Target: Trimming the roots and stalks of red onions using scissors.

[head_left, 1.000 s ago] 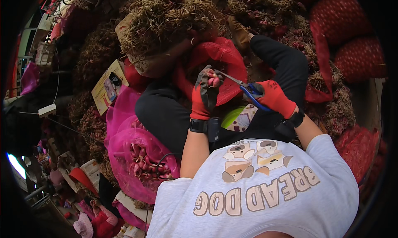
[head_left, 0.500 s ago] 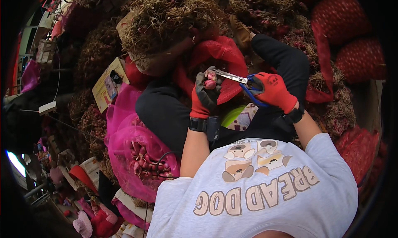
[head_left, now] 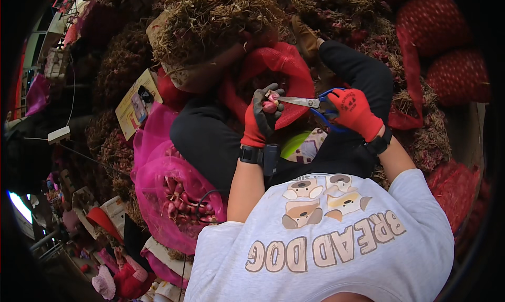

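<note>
My left hand (head_left: 259, 118), in a red glove with a dark grey palm, is closed around a few pink shallots (head_left: 270, 103). My right hand (head_left: 353, 111), gloved the same way, grips the blue handles of a pair of scissors (head_left: 302, 101). The blades point left, and their tips are at the shallots in my left hand; they look closed together. Beneath and beyond my hands a red mesh bag (head_left: 294, 70) stands with its mouth spread, its inside in shadow.
A pink mesh bag (head_left: 152, 197) of trimmed shallots (head_left: 181, 202) rests by my left leg. Ahead sits a sack (head_left: 184, 76) heaped with dried shallot bunches (head_left: 215, 23). More bunches lie at right, near full red mesh sacks (head_left: 434, 23). Cardboard (head_left: 129, 115) carries a phone (head_left: 140, 106).
My right hand has shifted slightly right and down. The scissors have turned closer to level, and their blades have come together. My left fingers have shifted around the shallots.
</note>
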The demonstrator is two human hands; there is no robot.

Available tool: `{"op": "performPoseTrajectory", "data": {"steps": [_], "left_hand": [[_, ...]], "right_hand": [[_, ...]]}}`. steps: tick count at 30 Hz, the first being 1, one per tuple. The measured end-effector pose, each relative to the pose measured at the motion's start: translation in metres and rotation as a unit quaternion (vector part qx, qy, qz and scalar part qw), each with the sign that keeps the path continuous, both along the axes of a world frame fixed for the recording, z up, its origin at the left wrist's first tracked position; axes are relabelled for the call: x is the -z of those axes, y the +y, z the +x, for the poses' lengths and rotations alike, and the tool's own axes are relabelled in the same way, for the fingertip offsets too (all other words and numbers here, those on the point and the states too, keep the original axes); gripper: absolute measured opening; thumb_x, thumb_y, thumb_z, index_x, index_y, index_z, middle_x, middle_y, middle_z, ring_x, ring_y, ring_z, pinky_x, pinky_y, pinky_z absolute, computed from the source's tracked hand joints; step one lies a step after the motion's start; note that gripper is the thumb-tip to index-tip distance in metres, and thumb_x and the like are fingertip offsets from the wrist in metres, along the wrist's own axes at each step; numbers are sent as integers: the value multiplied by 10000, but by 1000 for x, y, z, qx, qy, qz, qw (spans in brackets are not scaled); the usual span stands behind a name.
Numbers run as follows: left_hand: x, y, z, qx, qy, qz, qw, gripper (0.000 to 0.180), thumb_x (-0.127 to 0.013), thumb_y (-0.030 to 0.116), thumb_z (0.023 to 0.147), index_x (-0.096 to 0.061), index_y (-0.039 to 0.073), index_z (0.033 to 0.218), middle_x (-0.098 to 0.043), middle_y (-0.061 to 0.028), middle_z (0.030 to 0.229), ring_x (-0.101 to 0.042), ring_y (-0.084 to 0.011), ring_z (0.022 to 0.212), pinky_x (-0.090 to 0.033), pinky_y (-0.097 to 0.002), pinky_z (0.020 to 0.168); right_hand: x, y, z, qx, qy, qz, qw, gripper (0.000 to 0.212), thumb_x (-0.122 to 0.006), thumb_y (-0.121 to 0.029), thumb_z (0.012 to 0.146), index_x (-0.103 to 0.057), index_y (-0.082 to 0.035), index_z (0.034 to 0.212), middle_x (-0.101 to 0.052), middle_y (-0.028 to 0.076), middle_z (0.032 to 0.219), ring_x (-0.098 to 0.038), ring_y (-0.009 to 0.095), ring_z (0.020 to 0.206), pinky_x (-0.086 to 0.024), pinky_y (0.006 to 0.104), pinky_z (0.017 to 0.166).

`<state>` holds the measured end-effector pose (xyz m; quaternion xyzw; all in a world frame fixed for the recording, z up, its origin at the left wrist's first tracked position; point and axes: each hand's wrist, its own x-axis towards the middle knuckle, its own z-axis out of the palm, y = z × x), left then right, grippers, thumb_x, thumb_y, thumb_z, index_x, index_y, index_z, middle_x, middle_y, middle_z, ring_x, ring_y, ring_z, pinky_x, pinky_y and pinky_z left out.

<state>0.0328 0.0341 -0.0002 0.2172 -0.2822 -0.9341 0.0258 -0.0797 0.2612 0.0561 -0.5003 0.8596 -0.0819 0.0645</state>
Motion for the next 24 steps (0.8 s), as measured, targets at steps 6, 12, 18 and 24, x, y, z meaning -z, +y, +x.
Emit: {"op": "performPoseTrajectory", "data": {"steps": [6, 12, 18, 24], "left_hand": [[0, -1, 0, 24, 62, 16, 998, 524, -480, 333, 921, -391, -35, 1283, -545, -151, 1114, -552, -154, 808, -480, -227, 661], [1, 10, 0, 48, 10, -335, 941, 568, -640, 100, 800, -405, 30, 1311, -539, -80, 1082, -536, -128, 778, -459, -254, 656], [18, 24, 1, 67, -25, -684, 726, 655, -737, 123, 619, -493, 21, 1219, -521, -125, 983, -554, -246, 852, -469, -313, 745], [21, 17, -2, -27, 37, -571, 820, 581, -680, 15, 696, -461, 29, 1234, -514, -95, 1158, -541, -190, 969, -459, -287, 816]], "right_hand": [[18, -1, 5, 93, -167, -101, 976, 286, -722, -251, 680, -613, -115, 907, -628, 70, 810, -607, 199, 715, -452, 332, 639], [22, -25, 5, 205, -508, -216, 808, 218, -625, -187, 843, -630, -25, 988, -658, 16, 773, -587, 71, 689, -463, 244, 656], [40, -71, 11, 176, -593, -304, 725, 251, -647, -191, 834, -607, -5, 996, -639, 11, 829, -589, 80, 713, -463, 212, 652], [35, -84, 7, 149, -692, -335, 622, 295, -663, -174, 819, -593, -1, 1048, -616, 50, 785, -567, 95, 633, -469, 242, 577]]}}
